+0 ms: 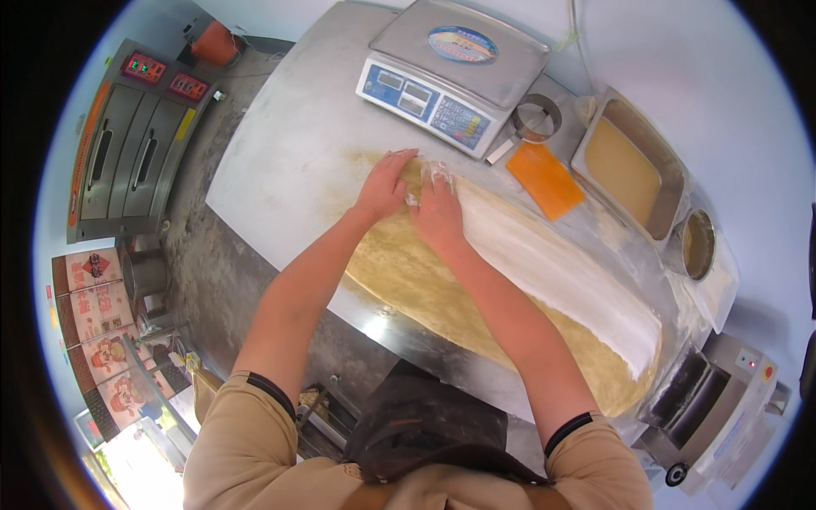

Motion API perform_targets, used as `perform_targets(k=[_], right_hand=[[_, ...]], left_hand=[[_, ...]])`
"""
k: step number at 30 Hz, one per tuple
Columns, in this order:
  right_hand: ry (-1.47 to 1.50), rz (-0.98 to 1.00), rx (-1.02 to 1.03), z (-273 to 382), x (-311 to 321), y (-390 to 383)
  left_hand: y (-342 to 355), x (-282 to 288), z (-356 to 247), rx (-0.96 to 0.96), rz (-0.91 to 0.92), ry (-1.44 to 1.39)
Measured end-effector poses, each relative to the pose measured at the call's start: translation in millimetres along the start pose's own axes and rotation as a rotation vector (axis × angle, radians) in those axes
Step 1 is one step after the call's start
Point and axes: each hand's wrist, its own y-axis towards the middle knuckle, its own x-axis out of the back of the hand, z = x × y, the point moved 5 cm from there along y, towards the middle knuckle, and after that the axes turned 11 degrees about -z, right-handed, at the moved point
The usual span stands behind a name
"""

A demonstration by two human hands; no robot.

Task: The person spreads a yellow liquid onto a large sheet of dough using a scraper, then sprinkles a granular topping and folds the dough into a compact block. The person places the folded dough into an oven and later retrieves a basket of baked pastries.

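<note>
A long sheet of dough (425, 285) lies across the metal table. Its near part is coated yellow-brown, and a white strip (544, 255) runs along its far side. Both my hands rest side by side at the dough's far left end, thumbs toward each other. My left hand (387, 185) touches the coated edge with its fingers stretched out to the right. Close beside it, my right hand (439, 208) lies with extended fingers where the coated part meets the white strip. White residue covers its fingertips. Anything beneath the fingers is hidden.
Behind the dough stands a digital scale (425, 106) with a metal platform. To its right are a round-framed metal tool (535, 119), an orange scraper (546, 180), a rectangular pan (667, 174) and a metal cup (699, 245). A roller machine (722, 399) sits right; an oven (127, 153) stands left.
</note>
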Motion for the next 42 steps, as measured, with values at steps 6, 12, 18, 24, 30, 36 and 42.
perform_targets(k=[6,12,18,24,30,36,42], right_hand=[[-0.163,0.103,-0.016,-4.1,24.6,-17.8],[-0.048,0.054,0.067,6.0,-11.7,6.7],[-0.058,0.100,0.196,30.0,-38.9,26.2],[-0.057,0.390,0.259,39.5,-50.2,11.2],[-0.039,0.139,0.296,26.9,-17.2,0.8],[0.008,0.446,0.333,19.3,-17.4,-33.3],[0.153,0.183,0.269,-21.5,74.5,-100.8]], left_hand=[[-26.7,14.1,21.5,0.256,-0.030,-0.192],[-22.0,11.2,24.2,0.289,-0.025,-0.385],[-25.8,19.2,32.2,0.378,-0.015,-0.484],[-35.9,28.1,38.9,0.421,-0.025,-0.417],[-39.3,24.1,20.1,0.238,0.025,-0.193],[-45.7,13.8,4.4,0.071,0.147,0.043],[-58.7,-2.3,-14.1,-0.073,0.140,0.209]])
